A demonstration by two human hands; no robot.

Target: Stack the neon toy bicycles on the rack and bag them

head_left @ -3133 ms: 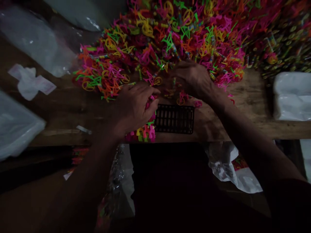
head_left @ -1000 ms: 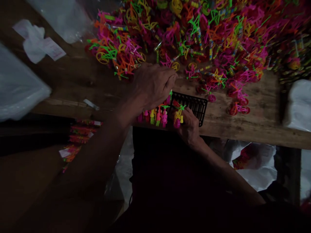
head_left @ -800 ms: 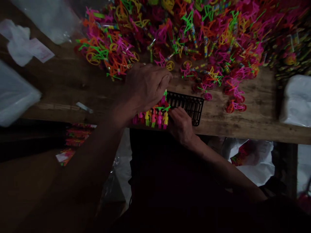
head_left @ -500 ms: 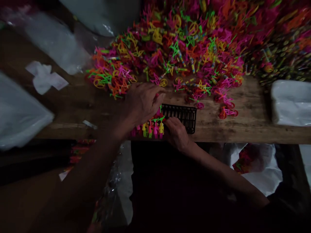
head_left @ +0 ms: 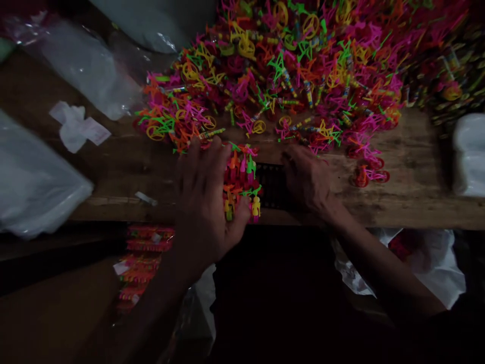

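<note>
Small bright plastic toys, shaped like riders on bicycles (head_left: pixel 242 174), stand in rows at the left part of a black slotted rack (head_left: pixel 271 187) on the wooden bench. My left hand (head_left: pixel 206 197) lies over the left side of these toys, fingers stretched out and thumb apart across the front row. It hides the rack's left end. At the right end of the rack is my right hand (head_left: pixel 312 182), its fingers curled down over that end. Its fingertips are dark and blurred, so I cannot make out what they hold, if anything.
A large heap of pink, yellow, green and orange toys (head_left: pixel 265 76) covers the back of the bench (head_left: pixel 417 202). Clear plastic bags (head_left: pixel 91 71), a crumpled white paper (head_left: pixel 76 129) and a white packet (head_left: pixel 472 151) lie around. Stacked toy rows (head_left: pixel 146 258) are below the front edge.
My left hand has shifted left and spread out, uncovering two rows of toys. My right hand has moved right and back, from beside the toys to the rack's right end.
</note>
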